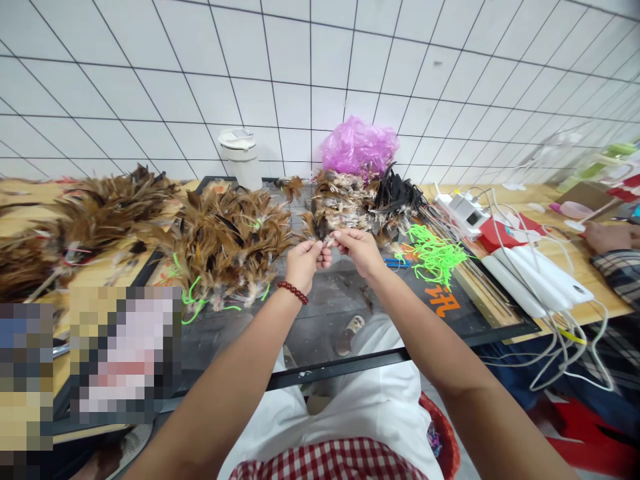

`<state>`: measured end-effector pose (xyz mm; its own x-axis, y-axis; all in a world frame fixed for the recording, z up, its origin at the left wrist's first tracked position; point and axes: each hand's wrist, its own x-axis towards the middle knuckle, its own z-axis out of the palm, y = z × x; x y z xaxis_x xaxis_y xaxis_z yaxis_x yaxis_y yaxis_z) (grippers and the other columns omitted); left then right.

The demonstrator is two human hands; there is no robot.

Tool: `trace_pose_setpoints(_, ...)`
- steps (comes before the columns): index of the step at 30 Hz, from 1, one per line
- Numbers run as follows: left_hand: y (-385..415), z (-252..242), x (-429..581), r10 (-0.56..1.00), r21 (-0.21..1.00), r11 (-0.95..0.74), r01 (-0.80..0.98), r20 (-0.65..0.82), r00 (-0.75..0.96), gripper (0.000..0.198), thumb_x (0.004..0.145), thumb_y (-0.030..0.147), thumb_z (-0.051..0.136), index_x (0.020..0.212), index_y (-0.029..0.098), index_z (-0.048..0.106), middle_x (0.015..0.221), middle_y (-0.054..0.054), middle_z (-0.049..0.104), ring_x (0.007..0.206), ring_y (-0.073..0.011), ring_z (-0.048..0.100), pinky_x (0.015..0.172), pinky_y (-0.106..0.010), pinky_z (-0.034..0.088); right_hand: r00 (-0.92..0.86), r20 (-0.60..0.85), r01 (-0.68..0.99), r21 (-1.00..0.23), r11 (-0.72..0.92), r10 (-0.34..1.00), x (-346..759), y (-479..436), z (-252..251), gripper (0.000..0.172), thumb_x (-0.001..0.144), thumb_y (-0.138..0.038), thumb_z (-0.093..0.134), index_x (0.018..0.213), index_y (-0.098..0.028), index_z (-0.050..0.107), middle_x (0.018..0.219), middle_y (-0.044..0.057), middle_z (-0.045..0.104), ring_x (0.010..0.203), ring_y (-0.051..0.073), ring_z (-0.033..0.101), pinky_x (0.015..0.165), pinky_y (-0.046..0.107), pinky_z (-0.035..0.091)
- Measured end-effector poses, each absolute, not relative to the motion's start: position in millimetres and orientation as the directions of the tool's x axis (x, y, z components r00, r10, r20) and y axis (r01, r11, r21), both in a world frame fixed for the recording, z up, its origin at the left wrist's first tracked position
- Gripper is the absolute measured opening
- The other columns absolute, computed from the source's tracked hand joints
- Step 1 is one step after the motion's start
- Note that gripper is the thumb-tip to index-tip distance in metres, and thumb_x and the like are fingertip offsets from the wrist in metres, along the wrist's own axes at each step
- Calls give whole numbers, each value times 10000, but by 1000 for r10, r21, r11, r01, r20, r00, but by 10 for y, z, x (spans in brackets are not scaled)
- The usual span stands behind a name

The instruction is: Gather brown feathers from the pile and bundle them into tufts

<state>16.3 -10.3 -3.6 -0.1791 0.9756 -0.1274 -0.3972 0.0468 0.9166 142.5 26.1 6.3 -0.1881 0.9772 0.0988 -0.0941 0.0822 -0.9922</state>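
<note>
Over the dark glass panel (320,320), my left hand (303,263) and my right hand (361,250) meet with fingertips pinched together. Between them is the pale base of a small feather bunch (327,241); its far end blends into the feathers behind. A red bead bracelet (293,291) circles my left wrist. To the left lies a broad heap of brown feathers (225,233). Just beyond my hands sits a pile of pale and brown feathers (343,197), with black feathers (397,193) beside it. Bright green ties (435,253) lie right of my right hand.
A lidded white cup (241,160) and a pink plastic bag (357,147) stand by the tiled wall. A blue cutter (397,263) lies near the green ties. White power strips and cables (537,280) crowd the right, beside another person's hand (613,237). More brown feathers (115,207) lie far left.
</note>
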Motion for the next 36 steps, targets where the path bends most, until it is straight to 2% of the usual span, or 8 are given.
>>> trace_pose_setpoints(6,-125,11,152,977,893,103,-438,-174,-123,152,714,229,685,698,90,627,602,-53,628,503,-96,582,510,-220,485,-183,286,44,-953,299,941,1410,264,11,276,704,-456,649,647,-189,690,671,9,644,695,148,564,698,277,443)
trace_pose_setpoints(13,-136,-26,189,993,937,94,-337,-114,-40,180,685,232,716,616,92,627,576,-53,614,484,-96,564,481,-219,476,-234,402,218,-866,450,885,1442,294,-46,231,762,-374,612,633,-192,673,614,-6,577,647,128,528,651,251,408)
trace_pose_setpoints(19,-137,-13,143,993,944,119,-306,-114,36,204,715,279,689,640,114,595,561,-26,575,448,-88,537,426,-199,434,-324,315,49,-936,348,892,1461,245,53,270,758,-412,628,622,-180,636,589,-18,584,604,110,516,633,240,407)
trace_pose_setpoints(23,-146,1,91,973,907,201,-371,-141,183,210,711,276,688,632,117,577,556,-16,556,442,-85,523,405,-188,406,-575,59,-71,-997,23,816,1541,232,103,301,720,-445,672,639,-164,601,570,-14,596,510,79,478,536,213,368)
trace_pose_setpoints(26,-157,15,61,916,875,314,-369,-177,361,202,710,268,695,647,108,587,557,-14,552,435,-81,513,391,-184,387,-629,-66,-114,-978,-175,775,1587,249,97,333,630,-456,740,655,-146,621,533,-16,587,462,69,459,506,211,373)
trace_pose_setpoints(28,-167,30,55,889,867,355,-349,-197,414,175,728,257,688,702,100,616,583,-25,580,469,-88,546,432,-188,426,-576,-72,-158,-968,-197,815,1586,262,82,331,587,-431,771,660,-134,645,505,-24,570,450,69,461,492,211,377)
trace_pose_setpoints(32,-186,54,83,891,859,369,-356,-216,400,177,779,239,649,858,81,662,759,-98,680,657,-140,653,633,-258,532,-407,-10,-177,-980,-89,914,1534,271,61,277,570,-358,786,594,-127,634,482,-30,553,431,63,442,451,207,341)
trace_pose_setpoints(36,-185,45,124,908,878,350,-326,-232,350,181,769,248,664,827,76,665,748,-108,686,631,-146,649,618,-270,532,-346,20,-134,-991,-28,938,1495,253,64,295,566,-352,780,535,-137,581,477,-37,518,431,60,412,436,210,310)
